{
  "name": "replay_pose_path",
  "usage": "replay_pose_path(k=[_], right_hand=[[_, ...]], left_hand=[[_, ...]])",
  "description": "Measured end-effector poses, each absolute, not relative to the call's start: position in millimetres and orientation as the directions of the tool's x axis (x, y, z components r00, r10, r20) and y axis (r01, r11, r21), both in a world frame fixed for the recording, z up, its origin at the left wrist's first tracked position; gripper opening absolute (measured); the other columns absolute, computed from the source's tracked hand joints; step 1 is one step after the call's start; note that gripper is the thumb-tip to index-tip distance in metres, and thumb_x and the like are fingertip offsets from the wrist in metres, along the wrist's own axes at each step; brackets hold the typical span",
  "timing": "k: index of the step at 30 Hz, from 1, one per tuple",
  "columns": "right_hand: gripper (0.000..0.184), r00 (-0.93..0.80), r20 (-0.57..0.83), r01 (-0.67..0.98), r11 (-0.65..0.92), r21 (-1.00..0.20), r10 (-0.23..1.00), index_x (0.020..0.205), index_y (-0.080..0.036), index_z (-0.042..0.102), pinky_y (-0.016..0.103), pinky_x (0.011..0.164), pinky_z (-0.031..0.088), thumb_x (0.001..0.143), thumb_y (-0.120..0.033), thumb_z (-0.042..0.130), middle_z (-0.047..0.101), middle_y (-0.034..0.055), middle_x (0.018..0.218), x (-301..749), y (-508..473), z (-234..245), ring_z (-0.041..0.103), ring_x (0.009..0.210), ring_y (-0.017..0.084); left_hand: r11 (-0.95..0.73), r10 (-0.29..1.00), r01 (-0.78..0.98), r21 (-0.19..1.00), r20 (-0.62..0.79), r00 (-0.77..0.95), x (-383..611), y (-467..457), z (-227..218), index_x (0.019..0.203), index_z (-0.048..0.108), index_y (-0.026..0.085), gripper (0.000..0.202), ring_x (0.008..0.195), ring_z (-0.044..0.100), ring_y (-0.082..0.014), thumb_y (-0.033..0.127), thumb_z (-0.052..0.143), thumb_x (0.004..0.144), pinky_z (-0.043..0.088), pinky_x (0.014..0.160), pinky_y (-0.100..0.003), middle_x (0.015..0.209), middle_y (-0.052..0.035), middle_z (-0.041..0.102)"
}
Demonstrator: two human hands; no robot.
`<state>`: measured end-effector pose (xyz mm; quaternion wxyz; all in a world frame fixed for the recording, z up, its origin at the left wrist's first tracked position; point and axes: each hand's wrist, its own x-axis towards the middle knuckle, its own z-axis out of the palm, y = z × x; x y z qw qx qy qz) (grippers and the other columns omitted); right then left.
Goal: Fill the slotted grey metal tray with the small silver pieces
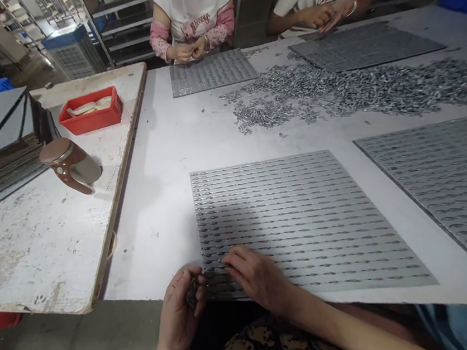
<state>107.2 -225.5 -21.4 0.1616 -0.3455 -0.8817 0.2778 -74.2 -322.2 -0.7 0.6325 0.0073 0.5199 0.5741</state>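
Note:
A grey flat board (304, 200) with rows of small slots lies before me, its left columns holding small dark metallic pieces (204, 212). My left hand (182, 299) is curled around several small dark metal pieces (192, 293), just off the board's lower left corner. Over that same corner, my right hand (257, 276) pinches its thumb and fingers together at the board's surface, near the second column. What sits between those fingertips is too small to make out clearly.
A wide heap of small metal pieces (333, 90) spreads across the white table (156, 206). Another slotted board (449, 184) lies at right. Two people handle boards across the table. On the left side table stand a brown-lidded mug (76, 165), a red bin (92, 121) and stacked boards (3, 150).

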Motion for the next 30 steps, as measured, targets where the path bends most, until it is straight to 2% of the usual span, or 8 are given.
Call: replay_pose_path(k=[4, 6, 9, 12, 16, 19, 25, 30], right_hand=[[0.020, -0.781, 0.012, 0.557, 0.706, -0.438, 0.624, 0.088, -0.018, 0.064, 0.028, 0.071, 0.051, 0.088, 0.001, 0.057, 0.066, 0.0050, 0.088, 95.3, -228.5, -16.5, 0.064, 0.080, 0.019], [0.023, -0.785, -0.003, 0.563, 0.712, -0.419, 0.619, 0.092, -0.018, 0.065, 0.028, 0.071, 0.051, 0.086, 0.003, 0.056, 0.066, 0.0058, 0.088, 96.1, -229.7, -13.8, 0.064, 0.079, 0.019], [0.025, -0.752, 0.025, 0.534, 0.630, -0.564, 0.659, 0.102, -0.018, 0.066, 0.028, 0.071, 0.052, 0.091, -0.002, 0.051, 0.068, 0.0067, 0.094, 107.4, -228.6, -9.9, 0.066, 0.081, 0.018], [0.016, -0.647, -0.005, 0.486, 0.407, -0.773, 0.763, 0.095, -0.020, 0.065, 0.026, 0.070, 0.052, 0.094, -0.010, 0.052, 0.070, 0.0029, 0.088, 118.1, -225.6, -7.8, 0.066, 0.077, 0.016], [0.012, -0.586, -0.125, 0.466, 0.207, -0.860, 0.801, 0.086, -0.021, 0.064, 0.026, 0.064, 0.048, 0.093, -0.018, 0.055, 0.069, -0.0022, 0.071, 113.5, -226.3, -12.4, 0.065, 0.065, 0.015], [0.014, -0.562, -0.091, 0.526, 0.270, -0.807, 0.822, 0.086, -0.020, 0.064, 0.027, 0.067, 0.048, 0.094, -0.019, 0.053, 0.072, 0.0004, 0.077, 103.1, -230.3, -20.3, 0.067, 0.070, 0.016], [0.016, -0.567, -0.050, 0.692, 0.442, -0.571, 0.823, 0.080, -0.020, 0.060, 0.026, 0.061, 0.041, 0.094, -0.018, 0.052, 0.071, 0.0031, 0.077, 91.8, -232.8, -28.7, 0.066, 0.068, 0.016], [0.006, -0.546, -0.096, 0.676, 0.370, -0.638, 0.832, 0.098, -0.020, 0.058, 0.025, 0.061, 0.042, 0.092, -0.019, 0.058, 0.069, -0.0007, 0.072, 97.3, -229.5, -21.9, 0.065, 0.064, 0.016]], left_hand=[[0.349, 0.728, -0.714, 0.606, -0.656, -0.201, -74.8, -320.3, 0.3, 0.097, 0.073, 0.015, 0.032, 0.056, 0.047, -0.0056, 0.039, 0.082, 0.078, 0.030, 0.043, -0.015, 0.079, -0.0012, 0.062], [0.316, 0.732, -0.717, 0.621, -0.640, -0.231, -75.1, -320.3, 0.8, 0.102, 0.073, 0.014, 0.036, 0.059, 0.051, -0.0075, 0.036, 0.084, 0.076, 0.034, 0.044, -0.016, 0.081, -0.0027, 0.064], [0.266, 0.729, -0.703, 0.659, -0.615, -0.301, -76.1, -320.8, 4.5, 0.111, 0.072, 0.013, 0.046, 0.066, 0.057, -0.0107, 0.034, 0.086, 0.072, 0.041, 0.048, -0.018, 0.087, -0.0059, 0.068], [0.300, 0.713, -0.688, 0.661, -0.634, -0.298, -77.0, -320.3, 8.5, 0.109, 0.070, 0.014, 0.047, 0.061, 0.055, -0.0087, 0.034, 0.087, 0.071, 0.040, 0.047, -0.017, 0.085, -0.0052, 0.070], [0.310, 0.722, -0.670, 0.675, -0.625, -0.296, -76.1, -318.7, 5.3, 0.104, 0.066, 0.017, 0.044, 0.057, 0.053, -0.0075, 0.036, 0.088, 0.071, 0.036, 0.044, -0.015, 0.086, -0.0059, 0.072], [0.314, 0.752, -0.669, 0.674, -0.607, -0.258, -75.6, -319.6, -1.2, 0.101, 0.065, 0.017, 0.041, 0.056, 0.054, -0.0080, 0.036, 0.087, 0.073, 0.032, 0.041, -0.014, 0.087, -0.0074, 0.074], [0.361, 0.711, -0.712, 0.603, -0.672, -0.209, -78.5, -322.9, -3.1, 0.096, 0.066, 0.017, 0.035, 0.055, 0.055, -0.0056, 0.031, 0.087, 0.072, 0.044, 0.055, -0.015, 0.076, -0.0014, 0.069], [0.353, 0.728, -0.698, 0.622, -0.652, -0.213, -79.3, -322.1, -1.4, 0.093, 0.067, 0.017, 0.033, 0.053, 0.051, -0.0046, 0.032, 0.088, 0.072, 0.041, 0.052, -0.014, 0.074, -0.0011, 0.069]])
